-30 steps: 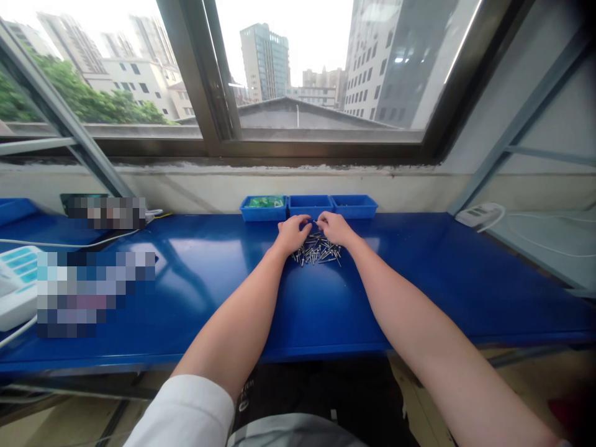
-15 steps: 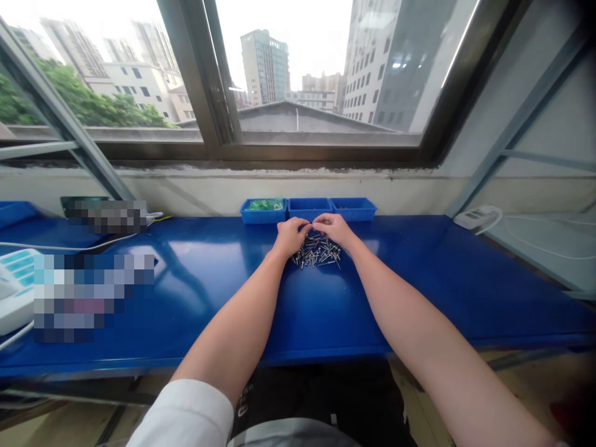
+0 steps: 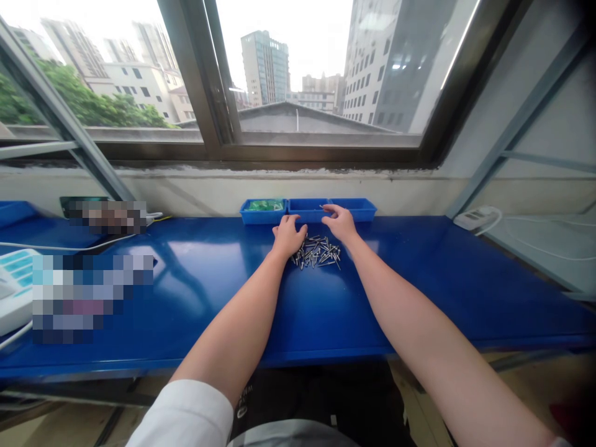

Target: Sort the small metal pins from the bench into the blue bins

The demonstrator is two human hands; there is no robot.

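A loose pile of thin silvery metal pins (image 3: 319,253), which look like rivets or screws, lies on the blue tabletop (image 3: 316,310). At the pile's left edge is my left hand (image 3: 289,237), its thumb and fingers apart and nothing visible between them. My right hand (image 3: 341,223) reaches over the front edge of the middle blue bin (image 3: 307,217), fingers spread. A tiny dark piece shows by its fingertips; whether it touches them is unclear. The left blue bin (image 3: 263,217) holds green-and-white packets. Behind my right hand stands the right blue bin (image 3: 365,213), its contents mostly hidden.
A white power strip (image 3: 477,216) with a cable sits at the back right. Far left are a white device (image 3: 16,282) with blue-green strips, cables and blurred-out items. Metal shelf frames rise on both sides, and a window (image 3: 321,149) runs along the back.
My hands were together above the pile, fingertips meeting. They have parted: the right moved forward to the bins and spread its fingers, while the left stayed by the pile and loosened.
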